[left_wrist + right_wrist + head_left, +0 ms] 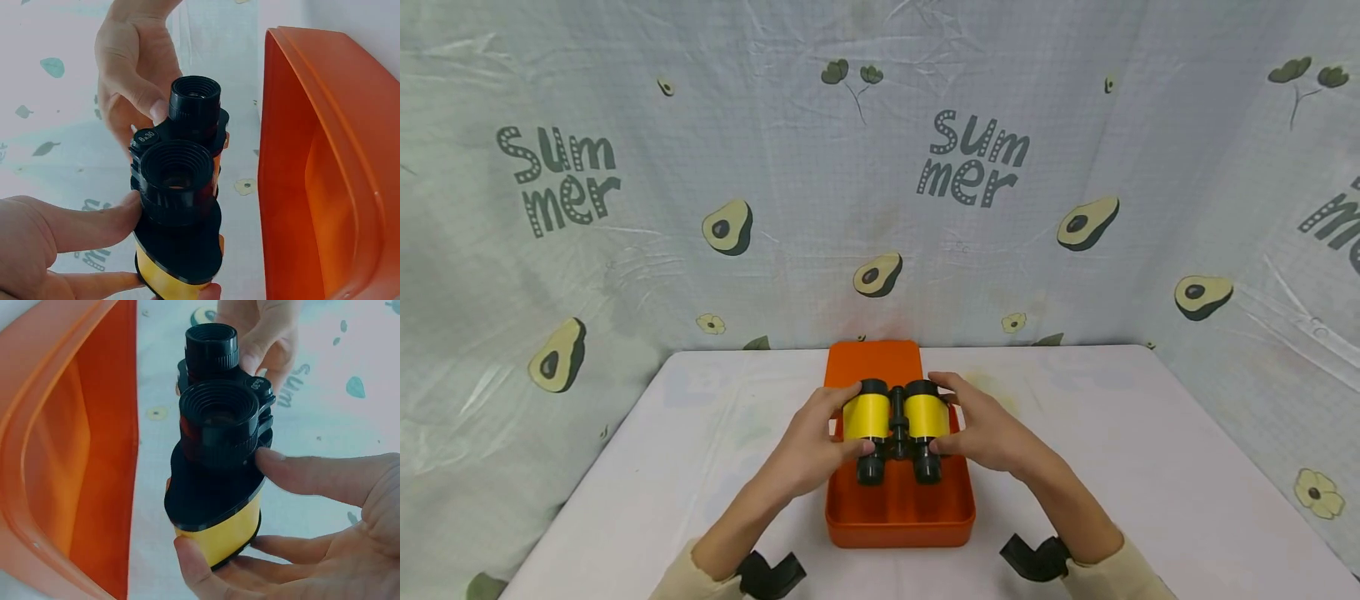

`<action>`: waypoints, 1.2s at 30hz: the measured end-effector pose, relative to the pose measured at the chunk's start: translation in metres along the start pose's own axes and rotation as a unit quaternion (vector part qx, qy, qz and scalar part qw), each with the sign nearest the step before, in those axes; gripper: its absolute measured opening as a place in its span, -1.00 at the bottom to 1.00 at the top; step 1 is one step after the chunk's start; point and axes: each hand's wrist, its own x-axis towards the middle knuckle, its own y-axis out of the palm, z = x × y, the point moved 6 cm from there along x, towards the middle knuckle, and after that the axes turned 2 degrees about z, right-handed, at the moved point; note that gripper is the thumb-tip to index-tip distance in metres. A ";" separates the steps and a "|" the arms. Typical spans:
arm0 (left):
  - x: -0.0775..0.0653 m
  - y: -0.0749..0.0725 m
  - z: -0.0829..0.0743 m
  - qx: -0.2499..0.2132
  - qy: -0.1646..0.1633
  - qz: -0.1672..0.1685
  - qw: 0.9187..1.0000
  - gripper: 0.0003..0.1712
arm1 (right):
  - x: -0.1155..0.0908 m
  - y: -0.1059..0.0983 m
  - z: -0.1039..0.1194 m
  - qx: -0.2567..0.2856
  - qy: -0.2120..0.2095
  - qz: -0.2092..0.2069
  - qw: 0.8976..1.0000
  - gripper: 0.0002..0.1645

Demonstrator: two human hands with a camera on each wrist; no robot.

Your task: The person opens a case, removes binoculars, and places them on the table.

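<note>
Yellow and black binoculars (pixel 867 416) are held between both hands, over an orange box (pixel 901 534) in the head view. My left hand (pixel 812 446) grips the left barrel, its thumb by the eyepiece and its fingers round the outer side. On the other barrel my right hand (pixel 988 429) has the same grip, thumb beside the eyepiece. Both black eyepieces (pixel 177 181) face the wrist cameras, and "8x30" is printed on the small cap between them. The right wrist view shows the yellow barrel (pixel 225 531) with fingertips curled under it.
The box's orange lid (pixel 874 362) stands behind the binoculars at the back of the white table (pixel 737 400). A curtain (pixel 790 167) printed with avocados and "summer" hangs beyond the table. Black straps (pixel 771 575) circle the wrists.
</note>
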 end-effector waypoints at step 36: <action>0.002 -0.008 0.002 -0.115 -0.032 -0.020 0.993 -0.12 | 0.004 -0.028 -0.007 0.068 -0.055 -0.022 0.996 -0.14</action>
